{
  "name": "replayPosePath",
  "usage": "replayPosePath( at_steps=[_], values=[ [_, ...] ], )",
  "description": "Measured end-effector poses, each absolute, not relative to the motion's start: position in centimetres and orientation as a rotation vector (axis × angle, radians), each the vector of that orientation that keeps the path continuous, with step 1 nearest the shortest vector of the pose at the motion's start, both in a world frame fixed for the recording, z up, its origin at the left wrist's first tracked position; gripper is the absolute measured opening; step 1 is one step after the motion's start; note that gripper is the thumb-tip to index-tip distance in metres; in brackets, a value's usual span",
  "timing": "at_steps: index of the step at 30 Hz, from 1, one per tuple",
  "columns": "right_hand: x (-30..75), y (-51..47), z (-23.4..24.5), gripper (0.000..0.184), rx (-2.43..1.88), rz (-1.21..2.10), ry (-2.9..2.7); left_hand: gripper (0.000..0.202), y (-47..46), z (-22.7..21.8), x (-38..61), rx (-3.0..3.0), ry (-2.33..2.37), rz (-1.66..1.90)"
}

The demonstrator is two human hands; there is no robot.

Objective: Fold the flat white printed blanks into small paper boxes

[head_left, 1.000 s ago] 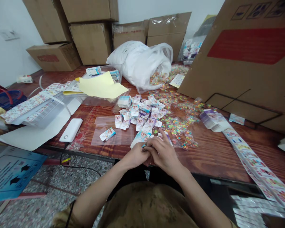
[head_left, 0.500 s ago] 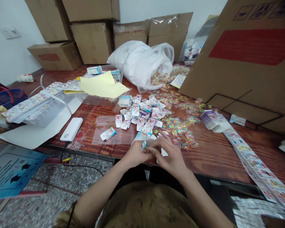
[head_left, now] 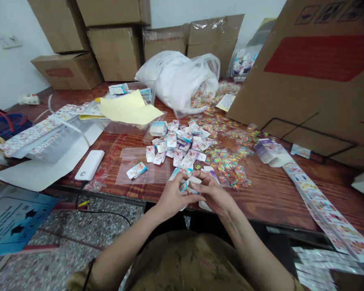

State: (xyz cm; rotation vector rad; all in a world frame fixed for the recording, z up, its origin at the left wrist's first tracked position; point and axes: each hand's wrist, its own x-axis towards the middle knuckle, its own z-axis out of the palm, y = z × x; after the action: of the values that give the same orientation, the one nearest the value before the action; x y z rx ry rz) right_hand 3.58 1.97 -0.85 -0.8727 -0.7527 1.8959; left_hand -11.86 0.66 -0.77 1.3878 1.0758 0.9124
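At the table's front edge, my left hand (head_left: 173, 195) and my right hand (head_left: 212, 191) are closed around one small printed card box (head_left: 188, 184), white and blue. My left fingers wrap its left side; my right thumb and fingers grip the right. Just beyond them lies a heap of small printed boxes (head_left: 183, 142). More white and purple cards (head_left: 211, 173) lie partly under my right hand. Left of the heap, a small printed box (head_left: 136, 171) rests on a clear plastic sheet (head_left: 124, 157).
Small clear packets of coloured bits (head_left: 230, 161) spread from a white plastic bag (head_left: 182, 81). A large carton (head_left: 309, 97) leans at right beside a printed strip (head_left: 327, 202) and a card stack (head_left: 271, 152). A white power bank (head_left: 89, 165) and yellow paper (head_left: 130, 107) lie left.
My right fingers have shifted from a pinch at the box's end to a grip around its right side. The small box is turned and shows more between my hands.
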Motion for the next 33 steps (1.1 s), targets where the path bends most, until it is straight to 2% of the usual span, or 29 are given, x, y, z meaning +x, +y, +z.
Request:
replayPosePath(
  at_steps=[2, 5, 10, 13, 17, 26, 33],
  values=[
    [3.4, 2.1, -1.2, 0.037, -0.901, 1.824, -0.72, 0.052, 0.6, -1.1, -11.7, 1.276, 1.035, 1.046],
    [3.1, 2.1, -1.7, 0.03, -0.933, 1.67, -0.789, 0.036, 1.1, -1.3, -11.6, 1.312, 0.943, 1.181],
    [2.9, 1.4, -1.4, 0.017, -0.975, 1.027, -1.234, 0.027, 1.6, -0.9, -12.0, 1.51, 0.984, 1.174],
    [3.0, 0.9, -0.9, 0.018, -0.915, 0.786, -1.467, 0.027, 1.2, -0.3, -11.8, 1.49, 1.108, 1.271],
    [3.1, 0.8, -0.4, 0.019, -0.936, 0.796, -1.501, 0.028, 0.9, 0.0, -11.4, 1.488, 1.186, 1.347],
    [3.0, 1.3, -0.3, 0.01, -1.073, 1.076, -1.133, 0.024, 1.1, -1.0, -11.7, 1.589, 1.114, 1.232],
    [4.2, 1.6, 0.1, 0.007, -1.05, 1.023, -1.398, 0.023, 1.2, -0.3, -11.5, 1.536, 1.108, 1.192]
  ],
)
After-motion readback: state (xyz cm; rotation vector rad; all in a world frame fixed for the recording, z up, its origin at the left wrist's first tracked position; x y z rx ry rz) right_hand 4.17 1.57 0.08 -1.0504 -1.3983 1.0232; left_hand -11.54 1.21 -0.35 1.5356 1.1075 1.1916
